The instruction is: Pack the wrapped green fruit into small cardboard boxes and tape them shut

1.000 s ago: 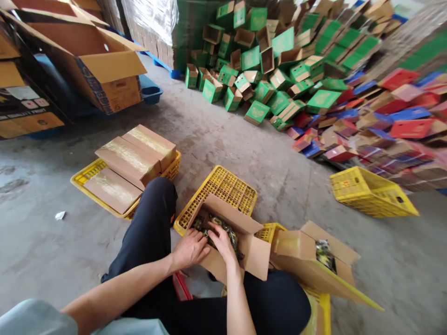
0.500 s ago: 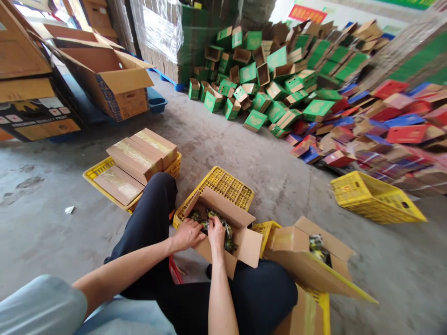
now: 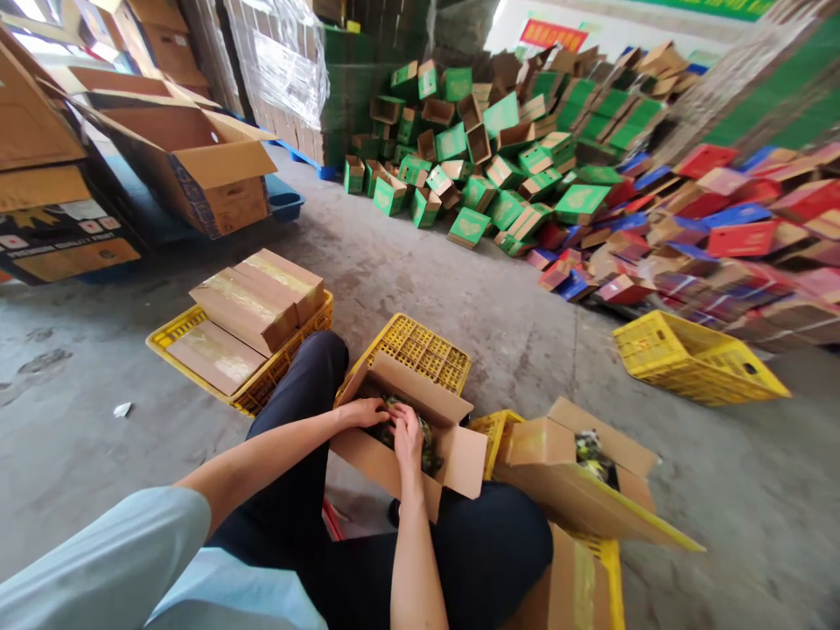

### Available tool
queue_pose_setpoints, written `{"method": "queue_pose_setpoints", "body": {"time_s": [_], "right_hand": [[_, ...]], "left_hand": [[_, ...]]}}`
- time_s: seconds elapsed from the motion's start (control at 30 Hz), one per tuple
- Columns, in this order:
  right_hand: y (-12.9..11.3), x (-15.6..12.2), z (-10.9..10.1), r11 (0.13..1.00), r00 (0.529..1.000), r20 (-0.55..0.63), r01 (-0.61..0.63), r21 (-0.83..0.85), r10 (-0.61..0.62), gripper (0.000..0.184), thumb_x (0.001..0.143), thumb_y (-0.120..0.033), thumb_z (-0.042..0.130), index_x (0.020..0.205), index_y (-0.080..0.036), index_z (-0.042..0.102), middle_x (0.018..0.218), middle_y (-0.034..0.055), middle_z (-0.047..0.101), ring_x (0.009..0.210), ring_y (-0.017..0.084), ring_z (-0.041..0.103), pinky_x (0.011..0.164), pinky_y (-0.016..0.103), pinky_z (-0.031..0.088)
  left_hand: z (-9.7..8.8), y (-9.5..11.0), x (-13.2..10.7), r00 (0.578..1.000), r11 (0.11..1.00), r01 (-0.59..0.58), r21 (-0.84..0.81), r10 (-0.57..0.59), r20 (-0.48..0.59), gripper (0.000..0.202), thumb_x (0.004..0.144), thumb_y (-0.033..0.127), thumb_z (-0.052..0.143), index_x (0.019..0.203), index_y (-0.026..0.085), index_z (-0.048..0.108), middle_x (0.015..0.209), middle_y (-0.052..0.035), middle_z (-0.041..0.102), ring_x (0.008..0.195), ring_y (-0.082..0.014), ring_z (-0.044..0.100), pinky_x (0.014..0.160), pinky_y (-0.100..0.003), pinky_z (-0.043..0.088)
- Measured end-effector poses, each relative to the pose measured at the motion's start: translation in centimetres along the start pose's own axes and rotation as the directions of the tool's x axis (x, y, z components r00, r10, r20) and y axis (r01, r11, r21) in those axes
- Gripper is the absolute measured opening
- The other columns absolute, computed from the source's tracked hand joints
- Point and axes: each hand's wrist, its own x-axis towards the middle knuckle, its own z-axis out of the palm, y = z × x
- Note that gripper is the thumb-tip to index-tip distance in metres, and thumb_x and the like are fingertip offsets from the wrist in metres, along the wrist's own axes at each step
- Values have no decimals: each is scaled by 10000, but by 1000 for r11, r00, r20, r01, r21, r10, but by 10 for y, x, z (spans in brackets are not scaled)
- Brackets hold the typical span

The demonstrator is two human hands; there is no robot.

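Note:
An open cardboard box (image 3: 467, 461) stands tilted between my knees, its flaps spread. Dark green, shiny plastic-wrapped items (image 3: 430, 457) lie inside it; their kind is too small to make out. From the left, my left hand (image 3: 365, 413) reaches over the near wall, fingers together and bent down, the tips partly hidden. Close beside it, my right hand (image 3: 407, 433) has its fingers curled down in a pinch over the items. The fingertips of both hands nearly meet, and what they grip is hidden. An upturned yellow crate (image 3: 420, 350) is behind the box.
At left, a yellow crate (image 3: 240, 404) carries taped cartons (image 3: 246, 302). To the right stands another open box (image 3: 570, 468) with similar wrapped items. A yellow crate (image 3: 696, 359) lies farther right. Heaps of green boxes (image 3: 469, 226) and red boxes (image 3: 741, 238) fill the back.
My left hand has moved from the box's near edge further inside, toward my right hand's fingertips. The right hand stays over the wrapped items. The view has shifted slightly.

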Motion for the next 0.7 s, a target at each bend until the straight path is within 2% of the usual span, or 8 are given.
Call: {"method": "queue_pose_setpoints", "body": {"time_s": [0.07, 0.13, 0.27, 0.33, 0.43, 0.5, 0.6, 0.7], "right_hand": [[5, -1, -2, 999, 999, 23, -29, -24, 30, 512, 928, -142, 291, 1255, -175, 683, 1128, 124, 806, 1004, 192, 782, 861, 313, 617], [8, -4, -8, 996, 996, 75, -39, -80, 45, 495, 936, -126, 315, 1230, -183, 708, 1149, 125, 800, 1053, 203, 771, 943, 343, 597], [7, -10, -22, 972, 967, 244, -17, -234, 76, 312, 875, -133, 566, 1074, -231, 785, 1156, 90, 805, 1117, 245, 748, 1047, 370, 540], [3, -10, -26, 947, 949, 296, -12, -322, 112, 255, 845, -141, 656, 1035, -233, 800, 1150, 104, 805, 1121, 272, 744, 1039, 384, 534], [-6, -6, -24, 896, 929, 327, -10, -444, 173, 148, 879, -231, 704, 983, -199, 804, 1089, 173, 804, 1059, 329, 756, 964, 429, 551], [-12, -2, -19, 867, 916, 348, -1, -499, 201, 153, 883, -285, 731, 972, -182, 800, 1066, 198, 799, 1023, 346, 761, 913, 426, 559], [-20, 3, -14, 835, 904, 364, 15, -550, 223, 200, 871, -168, 709, 1053, -170, 793, 1128, 202, 788, 1070, 328, 752, 910, 379, 550], [-25, 2, -16, 811, 909, 347, 18, -585, 230, 346, 891, -15, 557, 1123, -140, 781, 1188, 215, 770, 1132, 304, 735, 953, 357, 529]], "left_hand": [[6, 0, -1, 999, 999, 42, 28, -42, 4, 356, 999, 417, 580, 1237, 166, 664, 1066, -110, 789, 1013, -275, 762, 832, -312, 563], [11, 0, -5, 998, 997, 63, 51, -62, -9, 369, 993, 410, 602, 1269, 167, 636, 1104, -131, 772, 1062, -293, 749, 884, -336, 559], [11, 4, -11, 995, 990, 89, 113, -84, -45, 339, 975, 360, 643, 1246, 158, 642, 1211, -180, 722, 1107, -321, 731, 951, -387, 554], [11, 7, -11, 994, 983, 103, 149, -97, -47, 315, 960, 319, 665, 1221, 143, 664, 1213, -195, 719, 1108, -342, 730, 950, -411, 564], [12, 11, -9, 991, 972, 133, 196, -126, -45, 264, 935, 248, 686, 1174, 135, 701, 1193, -196, 736, 1133, -360, 720, 952, -429, 574], [13, 13, -6, 988, 964, 154, 217, -149, -40, 237, 925, 214, 693, 1145, 127, 722, 1169, -198, 749, 1132, -360, 722, 955, -427, 579], [14, 12, -1, 986, 960, 166, 227, -165, -22, 223, 923, 215, 706, 1109, 100, 747, 1119, -214, 763, 1090, -355, 741, 939, -411, 587], [15, 8, 1, 988, 962, 152, 227, -156, -2, 230, 915, 220, 717, 1095, 82, 758, 1083, -228, 767, 1056, -361, 751, 916, -415, 589]]}}
